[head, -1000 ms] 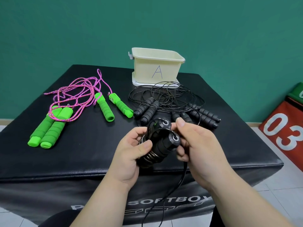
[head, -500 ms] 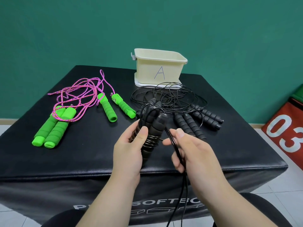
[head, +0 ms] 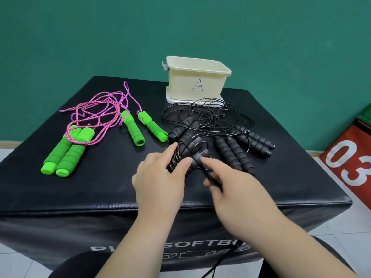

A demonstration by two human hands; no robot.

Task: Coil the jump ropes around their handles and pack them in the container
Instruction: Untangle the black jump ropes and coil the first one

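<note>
Nearest the front edge of the black soft box (head: 100,187), the left hand (head: 158,179) has its fingers and thumb curled round a pair of black handles (head: 192,151) held side by side, with several turns of cord already lying across them. Just to its right, the right hand (head: 239,193) pinches the free black cord (head: 209,176) close to the handles. The rest of that cord drops over the front edge and hangs down the box's front face, so a good length looks left to wind. By my reading this first rope is partly coiled and not yet ready to pack.

Behind the hands, toward the middle and right of the top, three more black-handled pairs (head: 185,130) (head: 233,155) (head: 256,140) lie flat, their thin cords heaped in a loose tangle (head: 210,113) that reaches the far edge. None of these shows any wrapping.

On the left half, one green foam-handled pair (head: 68,149) lies near the left edge and another (head: 131,127) nearer the middle, with pink braided rope (head: 96,109) sprawled between and behind them, unwound.

At the far edge stands the cream container (head: 180,85) marked "A", resting on what looks like its own lid (head: 170,100). Its inside is hidden from here, so I cannot tell whether anything is packed. Judging by the six pairs lying out, nearly the whole job is ahead.
</note>
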